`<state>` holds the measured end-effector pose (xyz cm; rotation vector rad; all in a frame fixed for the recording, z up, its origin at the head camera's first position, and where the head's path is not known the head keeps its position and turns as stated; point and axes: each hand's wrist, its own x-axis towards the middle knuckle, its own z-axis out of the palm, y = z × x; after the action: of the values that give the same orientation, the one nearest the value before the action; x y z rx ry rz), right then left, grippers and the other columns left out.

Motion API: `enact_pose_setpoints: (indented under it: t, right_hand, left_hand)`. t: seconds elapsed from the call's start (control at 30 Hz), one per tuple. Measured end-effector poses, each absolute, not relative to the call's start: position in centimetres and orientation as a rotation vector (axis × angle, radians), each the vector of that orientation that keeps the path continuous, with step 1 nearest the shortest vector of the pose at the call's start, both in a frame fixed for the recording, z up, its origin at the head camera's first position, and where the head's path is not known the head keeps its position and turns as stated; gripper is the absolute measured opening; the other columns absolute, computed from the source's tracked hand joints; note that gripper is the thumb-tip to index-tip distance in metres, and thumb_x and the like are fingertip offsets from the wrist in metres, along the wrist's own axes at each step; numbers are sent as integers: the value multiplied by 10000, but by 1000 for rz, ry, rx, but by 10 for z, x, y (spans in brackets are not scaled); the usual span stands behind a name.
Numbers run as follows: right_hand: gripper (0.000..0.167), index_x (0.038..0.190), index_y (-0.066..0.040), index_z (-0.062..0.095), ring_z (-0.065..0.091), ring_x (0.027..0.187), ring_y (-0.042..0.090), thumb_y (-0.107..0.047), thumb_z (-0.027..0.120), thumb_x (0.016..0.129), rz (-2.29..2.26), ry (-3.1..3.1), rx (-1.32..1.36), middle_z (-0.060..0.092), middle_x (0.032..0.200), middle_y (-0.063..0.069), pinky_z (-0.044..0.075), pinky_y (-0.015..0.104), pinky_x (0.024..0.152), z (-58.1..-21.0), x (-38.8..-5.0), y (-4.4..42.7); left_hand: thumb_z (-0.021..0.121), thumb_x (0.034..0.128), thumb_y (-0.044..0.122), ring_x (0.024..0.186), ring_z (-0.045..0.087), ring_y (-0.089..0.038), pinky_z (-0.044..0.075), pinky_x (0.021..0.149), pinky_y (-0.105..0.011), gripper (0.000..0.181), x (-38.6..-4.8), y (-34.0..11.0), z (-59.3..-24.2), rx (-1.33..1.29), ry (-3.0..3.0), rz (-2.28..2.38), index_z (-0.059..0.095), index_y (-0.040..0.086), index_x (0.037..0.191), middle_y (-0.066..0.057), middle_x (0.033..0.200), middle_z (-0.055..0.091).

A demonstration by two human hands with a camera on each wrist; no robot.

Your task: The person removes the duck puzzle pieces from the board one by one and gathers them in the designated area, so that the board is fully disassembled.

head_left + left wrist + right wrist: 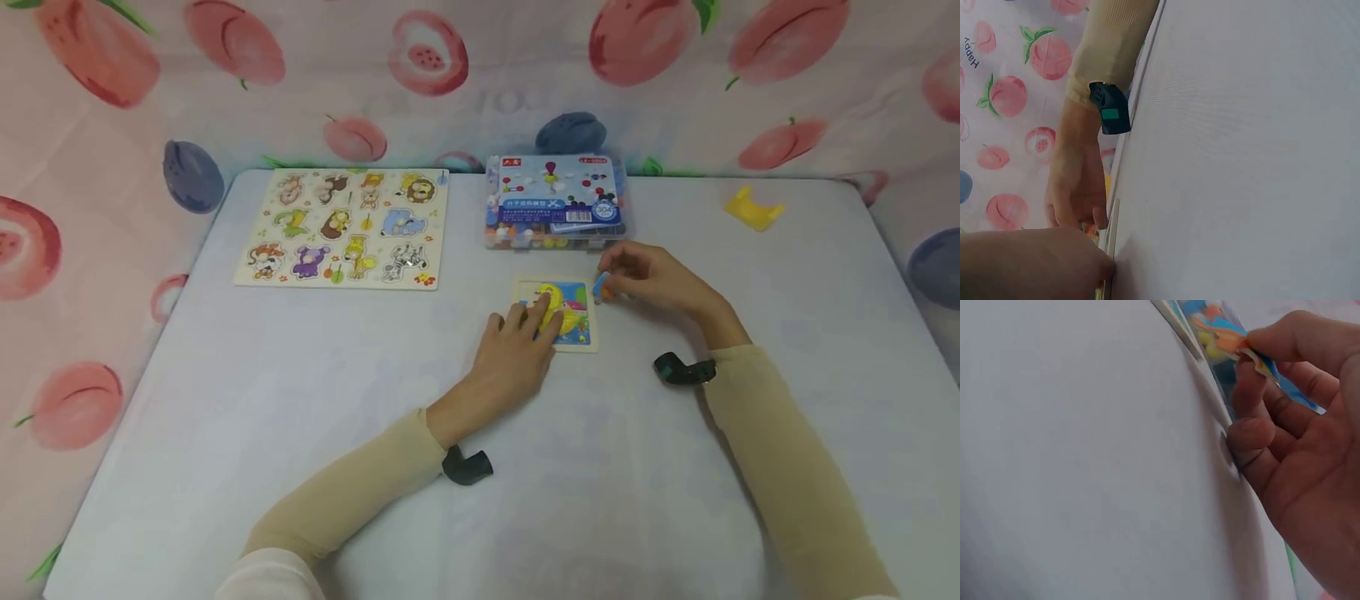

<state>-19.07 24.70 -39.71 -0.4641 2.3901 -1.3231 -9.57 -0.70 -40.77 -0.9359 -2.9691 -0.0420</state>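
Note:
A small square puzzle board (pixel 592 340) with a yellow duck picture (pixel 567 320) lies on the table, near its middle. My left hand (pixel 513 358) rests on the board's left part, its fingers spread over the yellow shape. Just off the board's right edge, my right hand (pixel 656 283) pinches a small blue and orange piece (pixel 602 287) between thumb and finger. In the right wrist view the right hand (pixel 1310 437) holds this thin piece (pixel 1229 339) by its edge. The left wrist view shows the left hand (pixel 1035 262) at the board's edge (pixel 1112 231).
An animal puzzle board (pixel 341 229) lies at the back left. Behind the small board stands a clear box (pixel 557 200) with a blue label and colourful parts. A yellow piece (pixel 753 210) lies at the back right. Dark devices hang from both sleeves.

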Motion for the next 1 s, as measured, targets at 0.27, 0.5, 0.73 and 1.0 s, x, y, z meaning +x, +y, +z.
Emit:
enact_pose_setpoints:
  t: [0.27,0.5,0.73,1.0]
  right_hand:
    - [240,1086,-128,628,604,854,177,-289,631,908,-1146,2435,-367,661,950,72,470,165,788,-394,-189,276]
    - [235,1099,-144,645,573,850,155,-286,625,912,-1074,2509,-351,656,959,57,459,145,764,-392,-188,294]
    - [215,1106,-137,663,516,850,95,-231,618,919,-1020,2614,-367,647,1032,52,411,143,737,-389,-184,295]
    - [187,1090,-149,645,498,846,133,-229,606,925,-930,2680,-367,603,991,33,404,188,721,-391,-183,294]
  left_hand:
    - [396,1000,396,1185,397,-217,362,810,-356,499,-95,-14,-410,-944,-2975,-135,340,242,1471,-36,1558,270]
    - [394,998,400,1196,392,-225,355,816,-362,499,-96,-15,-415,-945,-2955,-159,340,241,1468,-37,1558,267]
    - [399,995,403,1179,403,-217,349,807,-357,500,-97,-12,-416,-940,-2941,-137,348,238,1464,-33,1554,277]
    - [417,992,378,1218,421,-237,392,846,-369,502,-95,-10,-409,-980,-2921,-60,378,178,1451,-7,1468,400]
